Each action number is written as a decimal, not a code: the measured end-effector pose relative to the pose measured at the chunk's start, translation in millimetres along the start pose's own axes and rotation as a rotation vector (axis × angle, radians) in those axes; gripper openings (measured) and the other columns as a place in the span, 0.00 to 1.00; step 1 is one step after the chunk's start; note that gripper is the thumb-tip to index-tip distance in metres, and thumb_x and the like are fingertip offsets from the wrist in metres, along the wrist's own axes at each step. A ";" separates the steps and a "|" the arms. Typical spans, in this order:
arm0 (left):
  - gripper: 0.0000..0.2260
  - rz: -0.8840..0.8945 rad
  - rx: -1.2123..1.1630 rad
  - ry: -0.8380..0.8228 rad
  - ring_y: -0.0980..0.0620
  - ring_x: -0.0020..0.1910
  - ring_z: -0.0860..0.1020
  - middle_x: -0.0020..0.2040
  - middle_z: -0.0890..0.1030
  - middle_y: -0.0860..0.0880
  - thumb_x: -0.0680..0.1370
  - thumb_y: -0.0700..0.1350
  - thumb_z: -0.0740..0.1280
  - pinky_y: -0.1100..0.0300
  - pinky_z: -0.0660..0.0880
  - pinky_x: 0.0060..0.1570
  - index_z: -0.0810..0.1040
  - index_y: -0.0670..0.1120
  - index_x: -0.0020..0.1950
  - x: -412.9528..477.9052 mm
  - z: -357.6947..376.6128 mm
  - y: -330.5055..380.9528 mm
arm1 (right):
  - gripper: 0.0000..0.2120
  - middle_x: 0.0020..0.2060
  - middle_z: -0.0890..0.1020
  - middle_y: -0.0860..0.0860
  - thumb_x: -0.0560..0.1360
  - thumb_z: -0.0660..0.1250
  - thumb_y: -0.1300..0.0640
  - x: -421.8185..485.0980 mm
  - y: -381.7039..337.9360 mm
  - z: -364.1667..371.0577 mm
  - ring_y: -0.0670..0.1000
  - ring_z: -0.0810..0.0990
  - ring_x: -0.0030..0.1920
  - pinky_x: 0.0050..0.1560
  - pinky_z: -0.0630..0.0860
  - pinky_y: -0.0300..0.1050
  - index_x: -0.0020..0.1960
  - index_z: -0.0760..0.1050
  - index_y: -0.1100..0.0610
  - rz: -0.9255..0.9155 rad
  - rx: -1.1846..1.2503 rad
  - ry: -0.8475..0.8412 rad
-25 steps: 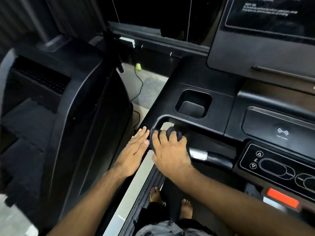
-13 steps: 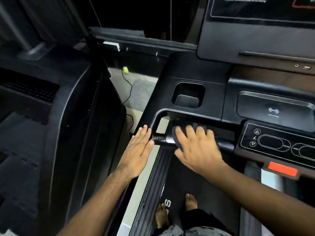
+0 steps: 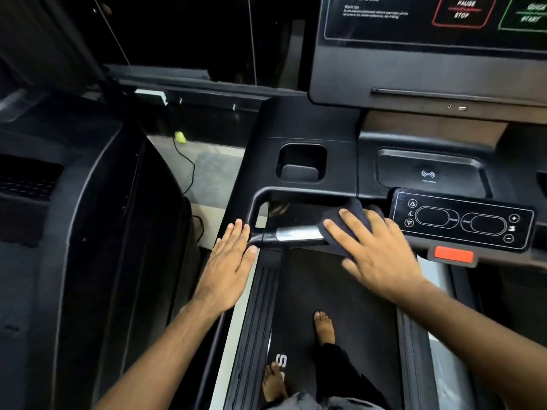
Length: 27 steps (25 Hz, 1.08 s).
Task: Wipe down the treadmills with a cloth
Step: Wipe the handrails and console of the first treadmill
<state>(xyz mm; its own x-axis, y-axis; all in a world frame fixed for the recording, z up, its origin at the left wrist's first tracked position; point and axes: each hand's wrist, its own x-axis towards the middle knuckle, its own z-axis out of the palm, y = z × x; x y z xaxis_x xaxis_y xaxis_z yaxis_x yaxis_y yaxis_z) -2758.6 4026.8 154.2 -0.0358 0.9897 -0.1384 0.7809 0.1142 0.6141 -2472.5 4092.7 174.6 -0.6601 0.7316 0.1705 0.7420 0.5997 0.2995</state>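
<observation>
A person stands barefoot on the belt (image 3: 334, 285) of a black treadmill (image 3: 299, 125) in a dim room, pale floor (image 3: 207, 173) showing ahead of the left hand. The right hand (image 3: 376, 250) lies flat, fingers spread, pressing a dark cloth (image 3: 349, 216) onto the handlebar (image 3: 296, 233). The left hand (image 3: 232, 261), fingers straight and together, holds nothing and rests at the bar's left end. Since 1 second ago, the right hand and cloth have slid rightward along the bar, baring its silver section; the left hand has stayed put. Just right of the cloth sit a control panel (image 3: 461, 220) and a red tab (image 3: 453, 255). A 2nd machine (image 3: 88, 232) stands left of the left hand.
</observation>
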 end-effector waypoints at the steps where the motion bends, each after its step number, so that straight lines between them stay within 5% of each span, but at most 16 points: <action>1: 0.24 0.003 -0.007 0.004 0.64 0.76 0.41 0.78 0.46 0.58 0.84 0.54 0.50 0.60 0.41 0.76 0.50 0.51 0.79 -0.7 0.1 -0.3 | 0.40 0.74 0.68 0.57 0.69 0.73 0.47 -11.5 14.9 0.7 0.67 0.70 0.65 0.59 0.69 0.64 0.78 0.62 0.49 -0.054 -0.026 0.006; 3: 0.23 0.005 -0.022 0.006 0.65 0.76 0.42 0.78 0.46 0.59 0.84 0.54 0.50 0.61 0.40 0.76 0.51 0.51 0.79 -1.8 0.0 0.0 | 0.40 0.78 0.61 0.55 0.72 0.70 0.52 -16.1 27.3 -1.4 0.69 0.65 0.71 0.67 0.66 0.69 0.80 0.56 0.48 -0.172 -0.126 0.070; 7: 0.23 -0.008 -0.042 0.006 0.63 0.77 0.43 0.79 0.48 0.57 0.84 0.53 0.50 0.61 0.41 0.76 0.52 0.50 0.79 -1.2 -1.5 -1.9 | 0.35 0.80 0.39 0.57 0.80 0.61 0.52 26.9 -18.9 9.1 0.69 0.45 0.77 0.71 0.56 0.73 0.82 0.49 0.53 -0.719 -0.452 0.001; 10: 0.23 -0.023 -0.103 0.001 0.64 0.77 0.44 0.79 0.50 0.56 0.85 0.52 0.51 0.62 0.41 0.76 0.55 0.50 0.79 0.8 -4.2 -0.4 | 0.34 0.78 0.31 0.58 0.81 0.60 0.53 26.4 4.1 6.8 0.69 0.36 0.77 0.72 0.54 0.74 0.82 0.48 0.55 -0.808 -0.548 -0.012; 21: 0.24 -0.017 -0.173 0.029 0.66 0.76 0.44 0.79 0.50 0.58 0.83 0.52 0.51 0.62 0.40 0.76 0.55 0.49 0.79 -2.4 -0.1 -3.9 | 0.27 0.78 0.41 0.68 0.80 0.61 0.54 38.2 -15.9 9.9 0.75 0.31 0.73 0.69 0.48 0.78 0.78 0.62 0.56 -1.003 -0.738 -0.071; 24: 0.26 -0.021 -0.155 0.044 0.66 0.76 0.44 0.79 0.51 0.57 0.81 0.53 0.49 0.63 0.40 0.75 0.55 0.49 0.79 -1.7 2.9 -2.9 | 0.30 0.81 0.50 0.57 0.79 0.64 0.53 66.4 -55.5 6.2 0.70 0.35 0.77 0.71 0.50 0.76 0.79 0.61 0.53 -0.901 -0.508 -0.085; 27: 0.22 -0.047 -0.169 0.034 0.65 0.76 0.45 0.79 0.50 0.58 0.85 0.47 0.53 0.67 0.39 0.74 0.55 0.49 0.79 -2.1 -0.5 -2.2 | 0.33 0.81 0.48 0.54 0.78 0.64 0.53 58.1 -25.0 1.2 0.68 0.48 0.78 0.69 0.61 0.73 0.80 0.56 0.52 -0.889 -0.221 -0.065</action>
<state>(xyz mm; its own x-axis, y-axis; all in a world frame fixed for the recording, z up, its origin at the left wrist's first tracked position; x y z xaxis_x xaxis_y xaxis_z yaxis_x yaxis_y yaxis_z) -2760.5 4024.5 153.5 -0.0930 0.9849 -0.1460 0.6621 0.1707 0.7297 -2529.2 4120.6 175.9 -0.9643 0.0511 -0.2599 -0.0798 0.8795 0.4691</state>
